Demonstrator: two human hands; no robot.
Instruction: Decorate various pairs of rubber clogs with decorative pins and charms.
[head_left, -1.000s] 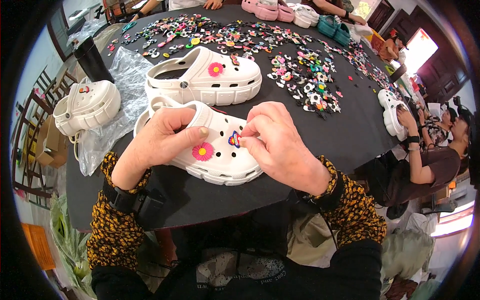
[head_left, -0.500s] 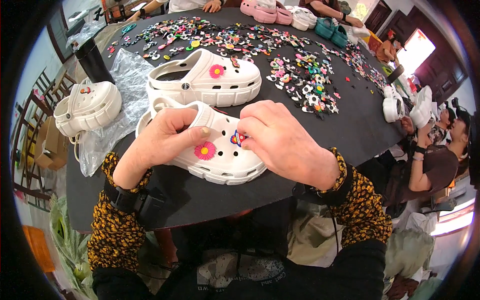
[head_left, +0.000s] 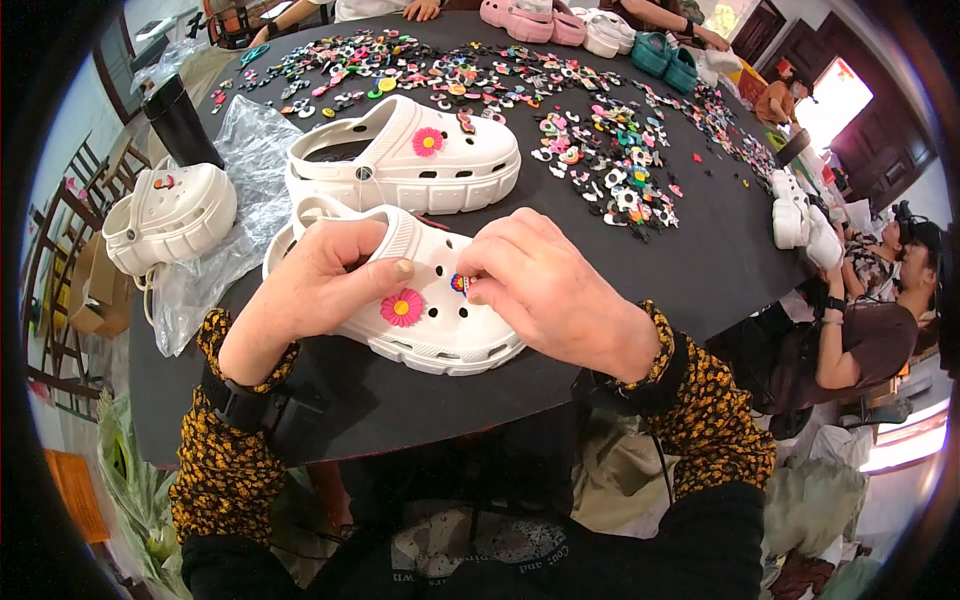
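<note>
On the near part of the table lies a white clog [head_left: 420, 350] with round holes in its top and a pink flower charm [head_left: 402, 308] on it. My left hand [head_left: 305, 285] is closed around its upper opening, thumb on top and fingers tucked out of sight inside. The fingers of my right hand [head_left: 545, 290] pinch a small blue, red and yellow shoe charm [head_left: 461, 285] against the clog's top; part of the charm is hidden. Just behind stands a second white clog [head_left: 420, 185] with a pink flower charm and a small reddish charm.
Many loose charms [head_left: 620, 170] are spread over the black table [head_left: 700, 260]. To the left are another white clog [head_left: 175, 215], clear plastic [head_left: 245, 150] and a black bottle [head_left: 185, 120]. Pink clogs [head_left: 530, 22] and teal clogs [head_left: 665, 62] stand at the far edge. Other people work around the table.
My right hand and the charm have shifted slightly left, with the fingers still pinching it at the clog's top. The whole view has moved a little; my left hand keeps its hold.
</note>
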